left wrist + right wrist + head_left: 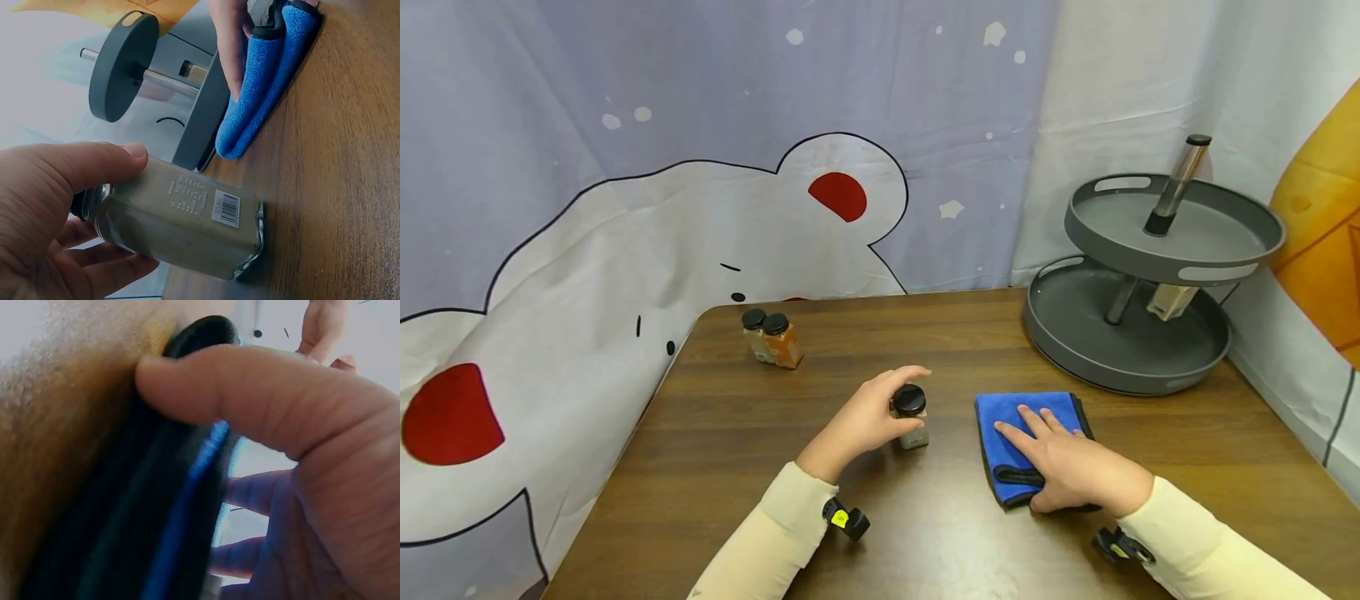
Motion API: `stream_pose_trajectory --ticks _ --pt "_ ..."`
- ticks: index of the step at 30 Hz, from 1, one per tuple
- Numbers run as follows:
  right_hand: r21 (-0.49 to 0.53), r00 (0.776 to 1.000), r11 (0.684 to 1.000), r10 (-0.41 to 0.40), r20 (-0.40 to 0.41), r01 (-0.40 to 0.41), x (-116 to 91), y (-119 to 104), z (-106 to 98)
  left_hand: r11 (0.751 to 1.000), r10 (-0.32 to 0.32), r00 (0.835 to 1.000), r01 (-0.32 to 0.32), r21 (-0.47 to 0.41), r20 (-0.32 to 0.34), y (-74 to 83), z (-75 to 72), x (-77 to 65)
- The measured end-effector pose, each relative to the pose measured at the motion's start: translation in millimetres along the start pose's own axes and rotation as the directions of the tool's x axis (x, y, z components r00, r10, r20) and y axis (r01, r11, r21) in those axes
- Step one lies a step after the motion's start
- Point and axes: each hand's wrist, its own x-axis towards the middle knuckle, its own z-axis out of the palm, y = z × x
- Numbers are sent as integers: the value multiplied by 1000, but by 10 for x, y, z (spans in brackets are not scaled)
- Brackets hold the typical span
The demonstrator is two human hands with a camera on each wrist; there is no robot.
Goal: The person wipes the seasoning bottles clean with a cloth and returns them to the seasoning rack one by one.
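Note:
A small clear jar of greyish-beige powder with a black lid (pixel 910 402) stands near the middle of the table. Around it curves my left hand (pixel 868 415), thumb on one side and fingers on the other; the left wrist view shows the jar's barcode label (pixel 225 208). To the right lies a folded blue cloth (pixel 1000 410) with black edging. My right hand (pixel 1067 462) rests on that cloth, fingers spread. Close up in the right wrist view, the right thumb (pixel 206 381) lies at the cloth's dark edge.
Two more black-lidded jars, one pale (pixel 757 342) and one orange (pixel 785 346), stand together at the back left. A grey two-tier round tray (pixel 1075 367) occupies the back right, with a beige-filled jar (pixel 1171 302) on its lower tier. Printed curtains (pixel 737 83) hang behind the table.

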Motion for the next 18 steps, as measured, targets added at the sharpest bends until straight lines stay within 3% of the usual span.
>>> stream_pose_trajectory --ticks 4,8,11,13,16,17,18 --pt "-46 996 999 -28 -82 24 8 2 47 1000 16 1000 -16 2 -17 -20 13 -10" --pt "-106 976 992 -92 -200 72 33 8 48 999 44 998 -44 -5 -39 -42 16 -27" --pt "-36 954 993 -116 -275 110 64 48 -68 998 67 997 -68 -15 -47 -66 25 -40" --pt "90 939 987 -94 -331 131 97 94 -186 996 84 995 -85 -15 -53 -81 32 -48" --pt "352 914 923 2 -406 154 174 153 -348 994 110 992 -112 -16 -68 -115 60 -55" --pt "448 903 877 41 -428 173 207 159 -376 992 120 990 -121 -17 -72 -125 69 -57" --pt "556 897 806 78 -436 200 247 152 -388 991 127 989 -129 -22 -77 -135 79 -60"
